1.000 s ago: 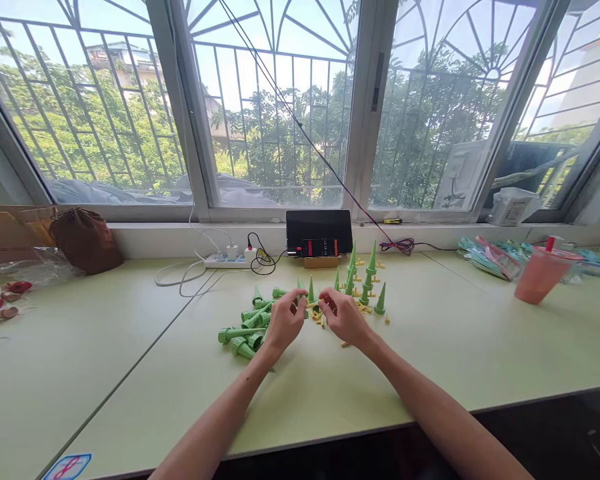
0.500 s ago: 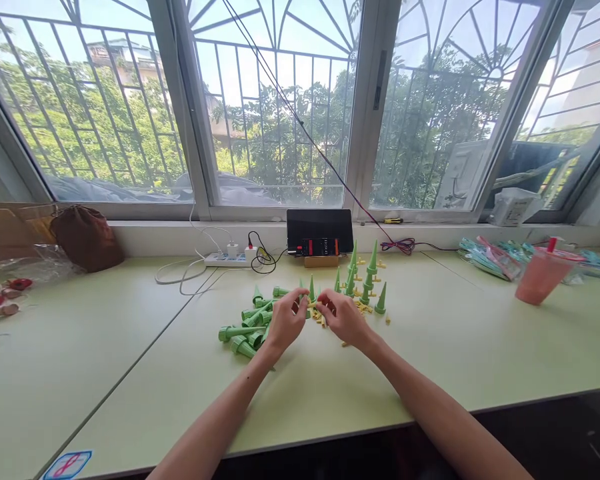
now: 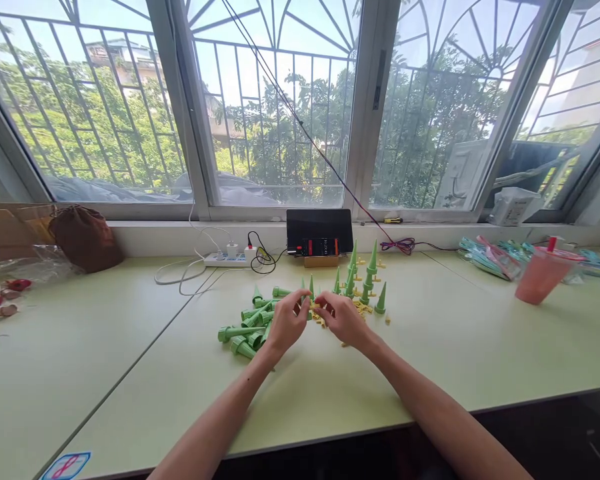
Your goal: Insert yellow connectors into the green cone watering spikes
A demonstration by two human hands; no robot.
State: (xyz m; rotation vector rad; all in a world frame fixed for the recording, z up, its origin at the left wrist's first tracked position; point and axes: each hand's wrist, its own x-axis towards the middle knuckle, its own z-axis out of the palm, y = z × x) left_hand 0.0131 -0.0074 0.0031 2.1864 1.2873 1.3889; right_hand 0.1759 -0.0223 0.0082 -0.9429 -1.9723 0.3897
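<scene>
My left hand [image 3: 286,326] and my right hand [image 3: 344,318] meet over the middle of the pale green table [image 3: 130,373], fingers pinched together on a small yellow piece [image 3: 316,307]. A green cone [image 3: 311,289] rises just behind the fingertips; I cannot tell whether the left hand holds it. Left of my left hand lies a heap of green cone spikes [image 3: 245,325] on their sides. Behind my right hand several green cones [image 3: 365,280] stand upright among scattered yellow bits [image 3: 364,308].
A black device on a stand [image 3: 319,232] and a power strip with cables [image 3: 229,259] sit by the window sill. A brown pouch [image 3: 85,239] is at the far left, a pink lidded cup [image 3: 544,274] and coloured packets [image 3: 490,257] at the right.
My two hands have drawn slightly closer, fingertips now touching on the small yellow piece. Everything else on the table stays put.
</scene>
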